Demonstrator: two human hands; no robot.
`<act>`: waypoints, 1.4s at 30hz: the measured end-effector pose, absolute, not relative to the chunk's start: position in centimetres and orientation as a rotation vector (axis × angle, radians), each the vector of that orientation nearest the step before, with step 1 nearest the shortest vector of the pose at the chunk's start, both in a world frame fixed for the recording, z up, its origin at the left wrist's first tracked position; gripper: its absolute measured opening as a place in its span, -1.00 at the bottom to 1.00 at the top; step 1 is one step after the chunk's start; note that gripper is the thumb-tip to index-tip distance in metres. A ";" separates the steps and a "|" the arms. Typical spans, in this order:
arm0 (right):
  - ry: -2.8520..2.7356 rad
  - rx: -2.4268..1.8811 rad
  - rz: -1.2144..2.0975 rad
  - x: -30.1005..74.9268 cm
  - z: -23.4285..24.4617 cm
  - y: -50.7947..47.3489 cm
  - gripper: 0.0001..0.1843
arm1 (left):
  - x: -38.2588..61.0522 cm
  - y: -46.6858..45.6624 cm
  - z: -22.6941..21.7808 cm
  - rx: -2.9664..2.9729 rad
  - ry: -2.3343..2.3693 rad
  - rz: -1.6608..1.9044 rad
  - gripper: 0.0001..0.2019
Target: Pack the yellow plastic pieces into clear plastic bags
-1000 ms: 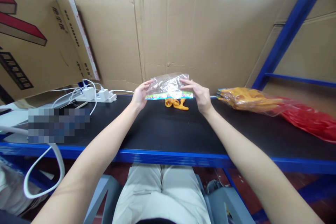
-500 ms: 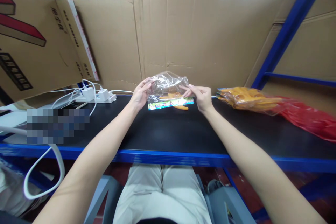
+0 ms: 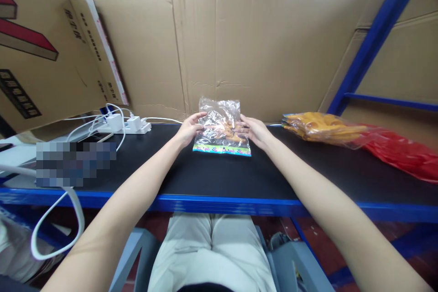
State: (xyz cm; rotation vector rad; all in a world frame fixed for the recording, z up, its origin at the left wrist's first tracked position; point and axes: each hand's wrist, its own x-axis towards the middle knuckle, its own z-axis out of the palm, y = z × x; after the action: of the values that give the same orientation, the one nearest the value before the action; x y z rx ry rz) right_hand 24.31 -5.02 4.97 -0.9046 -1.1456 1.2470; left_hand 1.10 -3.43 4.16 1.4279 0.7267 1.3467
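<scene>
A clear plastic bag (image 3: 221,112) with a colourful printed strip (image 3: 222,149) along its near edge is tilted up between my two hands. Orange pieces (image 3: 228,130) show through its film; glare hides their exact shape, and I cannot tell whether they lie in the bag or behind it. My left hand (image 3: 190,129) holds the bag's left side, its fingertips on the film. On the right side, my right hand (image 3: 256,131) keeps hold with fingers somewhat spread across the plastic.
Bagged orange items (image 3: 318,127) lie at the right beside a red plastic bag (image 3: 400,150). A power strip (image 3: 140,128) with white chargers and cables sits at the left. Behind the black tabletop (image 3: 219,178) stands a cardboard wall (image 3: 267,50); blue posts (image 3: 376,41) frame it.
The bag has turned to face me more and its printed strip has come lower and nearer. My hands have shifted slightly down its sides. The orange piece below the strip no longer shows there.
</scene>
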 end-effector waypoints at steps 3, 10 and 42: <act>-1.050 -0.941 1.369 24.5 4.6 -4.6 -0.93 | 1.4 -3.7 3.8 1.459 0.711 1.275 -0.24; -0.972 -0.875 1.574 24.9 5.0 -4.8 -0.83 | 1.6 -3.9 4.1 1.431 0.677 1.266 -0.02; -0.885 -0.817 1.047 23.9 3.9 -4.3 -0.78 | 2.5 -2.9 3.0 1.351 0.940 1.361 -0.82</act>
State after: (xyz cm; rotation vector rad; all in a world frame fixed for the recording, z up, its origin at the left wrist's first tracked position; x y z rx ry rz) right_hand 23.87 -4.27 3.92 -0.8170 -0.8849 1.0473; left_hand 2.46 -2.88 3.00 1.3515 0.9404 1.3605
